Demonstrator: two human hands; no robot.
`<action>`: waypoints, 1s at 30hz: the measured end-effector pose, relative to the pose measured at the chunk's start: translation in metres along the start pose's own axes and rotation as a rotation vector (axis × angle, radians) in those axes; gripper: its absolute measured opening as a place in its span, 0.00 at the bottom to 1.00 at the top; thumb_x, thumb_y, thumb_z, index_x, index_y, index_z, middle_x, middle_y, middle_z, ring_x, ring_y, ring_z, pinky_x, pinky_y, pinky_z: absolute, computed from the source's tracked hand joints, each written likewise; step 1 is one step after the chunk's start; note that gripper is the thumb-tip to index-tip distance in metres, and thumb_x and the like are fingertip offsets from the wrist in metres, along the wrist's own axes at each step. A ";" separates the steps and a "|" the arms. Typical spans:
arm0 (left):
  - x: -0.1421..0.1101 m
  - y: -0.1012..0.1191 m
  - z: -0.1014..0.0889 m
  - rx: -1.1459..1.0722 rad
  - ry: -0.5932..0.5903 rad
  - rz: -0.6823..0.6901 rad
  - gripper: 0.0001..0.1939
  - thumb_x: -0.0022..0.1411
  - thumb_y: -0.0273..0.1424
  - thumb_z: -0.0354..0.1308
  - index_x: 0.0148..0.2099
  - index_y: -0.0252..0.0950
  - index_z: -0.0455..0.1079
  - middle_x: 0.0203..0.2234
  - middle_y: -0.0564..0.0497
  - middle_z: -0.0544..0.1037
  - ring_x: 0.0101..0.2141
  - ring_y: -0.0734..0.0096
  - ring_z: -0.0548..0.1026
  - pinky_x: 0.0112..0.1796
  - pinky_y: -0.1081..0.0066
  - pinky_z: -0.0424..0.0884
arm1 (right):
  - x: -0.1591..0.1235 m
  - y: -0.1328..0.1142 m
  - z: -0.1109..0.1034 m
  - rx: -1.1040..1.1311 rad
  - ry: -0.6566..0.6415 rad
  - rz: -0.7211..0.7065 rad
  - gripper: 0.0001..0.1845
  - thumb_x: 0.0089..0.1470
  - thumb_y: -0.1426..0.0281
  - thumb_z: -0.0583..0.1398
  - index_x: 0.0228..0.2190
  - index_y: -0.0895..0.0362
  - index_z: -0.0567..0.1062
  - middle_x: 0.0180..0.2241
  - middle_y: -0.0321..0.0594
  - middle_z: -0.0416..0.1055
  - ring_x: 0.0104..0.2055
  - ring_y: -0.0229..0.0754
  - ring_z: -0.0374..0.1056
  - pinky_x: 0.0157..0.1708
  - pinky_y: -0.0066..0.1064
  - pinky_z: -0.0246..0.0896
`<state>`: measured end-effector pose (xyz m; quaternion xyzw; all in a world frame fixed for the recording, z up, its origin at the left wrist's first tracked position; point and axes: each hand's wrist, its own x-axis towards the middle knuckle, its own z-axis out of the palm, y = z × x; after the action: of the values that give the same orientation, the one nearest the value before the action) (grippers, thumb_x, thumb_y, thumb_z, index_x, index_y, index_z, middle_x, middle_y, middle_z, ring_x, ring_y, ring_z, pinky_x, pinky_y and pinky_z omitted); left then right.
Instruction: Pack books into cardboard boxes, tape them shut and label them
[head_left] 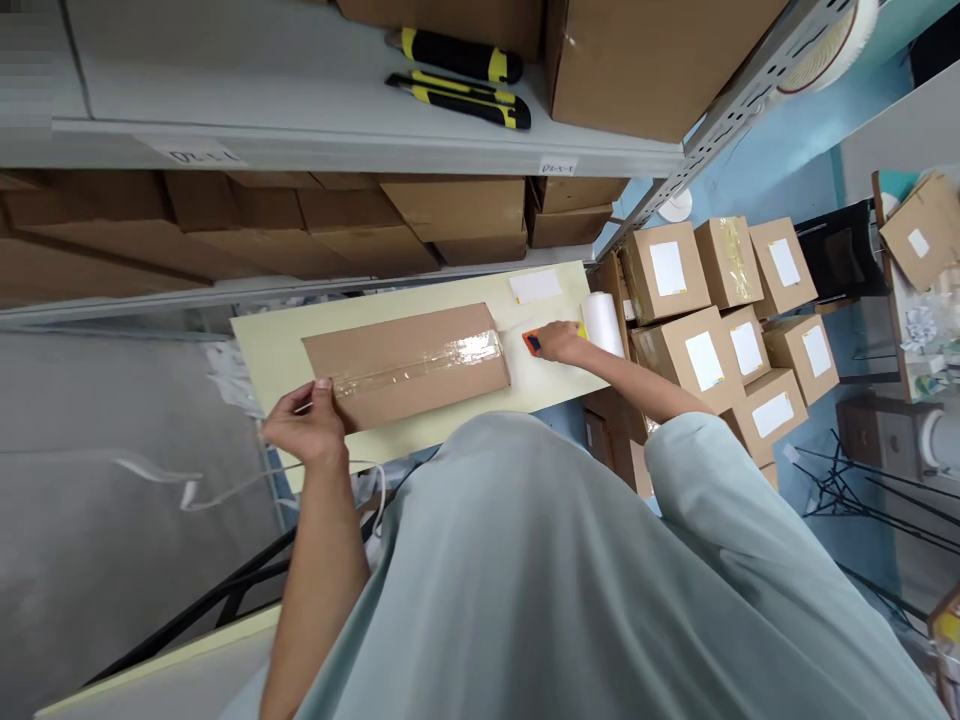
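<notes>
A long cardboard box lies on a pale yellow table, a strip of clear tape running along its top seam. My left hand is closed on the box's left end, thumb pressing the taped edge. My right hand rests on the table past the box's right end, closed on a red and blue tape dispenser. A roll of clear film stands just right of that hand. My grey-green sleeve and body fill the lower frame.
A white label lies on the table's far edge. Two yellow-black utility knives sit on the grey shelf above. Stacked labelled cartons stand right of the table. Brown boxes fill the shelf behind. A white strap hangs at left.
</notes>
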<state>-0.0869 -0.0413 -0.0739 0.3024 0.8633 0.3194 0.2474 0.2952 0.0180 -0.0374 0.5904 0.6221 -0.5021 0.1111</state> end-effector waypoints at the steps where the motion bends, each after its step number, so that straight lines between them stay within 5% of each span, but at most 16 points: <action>1: 0.001 0.000 -0.001 0.028 -0.010 0.005 0.15 0.64 0.30 0.66 0.29 0.39 0.63 0.25 0.56 0.70 0.36 0.63 0.77 0.47 0.61 0.77 | -0.004 0.001 0.004 -0.061 0.034 0.077 0.16 0.66 0.63 0.71 0.42 0.65 0.81 0.38 0.58 0.86 0.51 0.57 0.82 0.51 0.39 0.73; 4: 0.003 0.001 -0.003 0.085 -0.039 0.006 0.07 0.63 0.32 0.66 0.37 0.38 0.70 0.32 0.50 0.76 0.41 0.54 0.79 0.52 0.53 0.78 | -0.020 -0.002 0.005 -0.241 0.146 0.266 0.17 0.70 0.60 0.68 0.49 0.62 0.81 0.51 0.65 0.84 0.59 0.63 0.80 0.55 0.43 0.73; 6: 0.000 0.007 -0.001 0.090 0.006 0.076 0.12 0.63 0.32 0.65 0.48 0.36 0.74 0.44 0.42 0.81 0.51 0.46 0.79 0.61 0.44 0.74 | -0.031 -0.009 -0.002 -0.339 0.245 0.288 0.22 0.72 0.53 0.65 0.52 0.60 0.81 0.54 0.65 0.83 0.60 0.62 0.79 0.56 0.41 0.72; 9: -0.013 0.032 0.011 0.034 0.060 0.370 0.21 0.66 0.30 0.60 0.59 0.30 0.74 0.56 0.32 0.79 0.63 0.40 0.74 0.69 0.38 0.64 | -0.042 -0.030 -0.019 -0.397 0.462 0.202 0.30 0.74 0.49 0.63 0.55 0.65 0.77 0.53 0.67 0.82 0.58 0.63 0.80 0.56 0.41 0.72; 13: -0.037 0.098 0.031 -0.173 -0.149 0.849 0.17 0.76 0.37 0.55 0.58 0.37 0.79 0.53 0.38 0.83 0.57 0.48 0.79 0.64 0.46 0.72 | -0.034 -0.079 -0.047 -0.332 0.578 -0.027 0.27 0.77 0.58 0.58 0.62 0.68 0.68 0.51 0.64 0.82 0.51 0.61 0.82 0.50 0.42 0.73; 16: -0.036 0.148 0.038 -0.260 -0.157 1.033 0.19 0.80 0.35 0.50 0.63 0.40 0.78 0.59 0.40 0.83 0.61 0.53 0.78 0.65 0.50 0.73 | -0.016 -0.133 -0.072 -0.349 0.611 -0.257 0.23 0.76 0.65 0.57 0.63 0.67 0.66 0.52 0.64 0.81 0.52 0.62 0.81 0.53 0.45 0.73; 20: 0.005 0.199 0.038 -0.300 -0.110 1.066 0.26 0.76 0.27 0.48 0.70 0.37 0.74 0.71 0.38 0.74 0.69 0.53 0.74 0.69 0.49 0.71 | 0.014 -0.220 -0.111 -0.439 0.685 -0.428 0.20 0.74 0.68 0.58 0.61 0.66 0.71 0.52 0.63 0.82 0.56 0.61 0.79 0.59 0.48 0.71; 24: 0.053 0.229 0.029 -0.253 -0.104 1.016 0.29 0.70 0.23 0.50 0.70 0.33 0.73 0.71 0.34 0.73 0.70 0.47 0.73 0.71 0.43 0.70 | 0.038 -0.295 -0.150 -0.568 0.712 -0.339 0.19 0.72 0.71 0.60 0.59 0.65 0.76 0.55 0.61 0.83 0.60 0.58 0.79 0.65 0.45 0.68; 30: 0.056 0.210 0.004 -0.268 -0.073 0.982 0.26 0.74 0.27 0.50 0.69 0.36 0.75 0.70 0.37 0.76 0.69 0.50 0.74 0.72 0.45 0.69 | 0.070 -0.342 -0.175 -0.607 0.690 -0.262 0.15 0.65 0.74 0.66 0.52 0.62 0.83 0.52 0.53 0.85 0.56 0.53 0.81 0.61 0.39 0.71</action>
<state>-0.0471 0.1272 0.0577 0.6488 0.5618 0.4952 0.1346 0.0658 0.2629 0.1631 0.5801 0.8104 -0.0821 0.0011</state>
